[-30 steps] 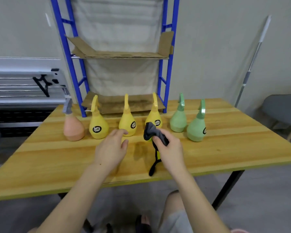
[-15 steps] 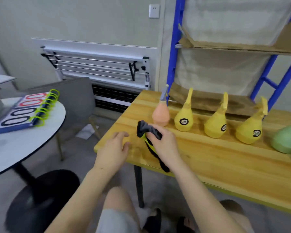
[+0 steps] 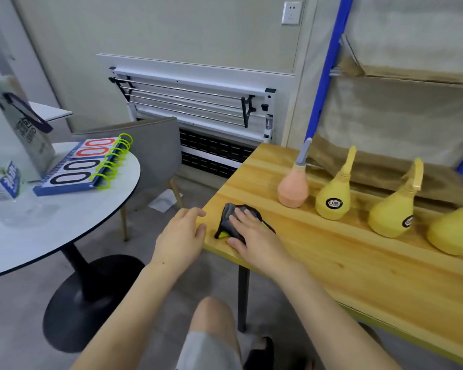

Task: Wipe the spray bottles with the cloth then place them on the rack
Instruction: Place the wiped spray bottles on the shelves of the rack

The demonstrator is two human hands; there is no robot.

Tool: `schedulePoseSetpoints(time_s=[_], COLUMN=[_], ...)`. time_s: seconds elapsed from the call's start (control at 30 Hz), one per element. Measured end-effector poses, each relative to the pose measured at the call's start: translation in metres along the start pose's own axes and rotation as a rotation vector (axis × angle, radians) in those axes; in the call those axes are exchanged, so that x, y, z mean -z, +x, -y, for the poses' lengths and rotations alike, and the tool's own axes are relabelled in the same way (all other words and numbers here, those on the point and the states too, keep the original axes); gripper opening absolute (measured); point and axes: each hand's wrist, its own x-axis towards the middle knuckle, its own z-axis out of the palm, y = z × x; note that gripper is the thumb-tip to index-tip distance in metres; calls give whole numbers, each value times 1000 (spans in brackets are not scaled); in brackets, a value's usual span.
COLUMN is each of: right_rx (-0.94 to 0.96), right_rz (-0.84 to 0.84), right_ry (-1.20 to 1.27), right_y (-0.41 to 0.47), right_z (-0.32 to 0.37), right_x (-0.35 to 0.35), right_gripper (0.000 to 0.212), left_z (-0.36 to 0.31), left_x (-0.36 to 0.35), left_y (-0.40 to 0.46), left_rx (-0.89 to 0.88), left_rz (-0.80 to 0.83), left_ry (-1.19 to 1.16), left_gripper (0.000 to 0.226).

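The right hand point(image 3: 254, 236) lies flat on the dark cloth point(image 3: 231, 217), fingers extended, pressing it onto the counter point(image 3: 345, 263) near the front left corner; this pins the cloth rather than gripping it. The left hand point(image 3: 181, 239) hangs relaxed and empty just off the counter's left edge. The pink spray bottle point(image 3: 293, 186) and the yellow spray bottles point(image 3: 332, 198) stand upright along the back edge, apparently unwiped, before the blue rack point(image 3: 329, 62).
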Motion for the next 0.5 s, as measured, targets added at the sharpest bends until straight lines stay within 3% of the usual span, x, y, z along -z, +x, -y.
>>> schedulePoseSetpoints(time_s=[0.2, 0.5], right_rx=[-51, -195], right_rz=[29, -402], right_ry=[234, 248], right_y=[-5, -32], right_z=[-9, -56], right_x=[24, 65], right_gripper=[60, 36], left_z=[-19, -79], left_x=[-3, -17], left_y=[6, 29], left_rx=[-39, -202], left_rz=[9, -17], left_ry=[-30, -117], left_gripper=[26, 27])
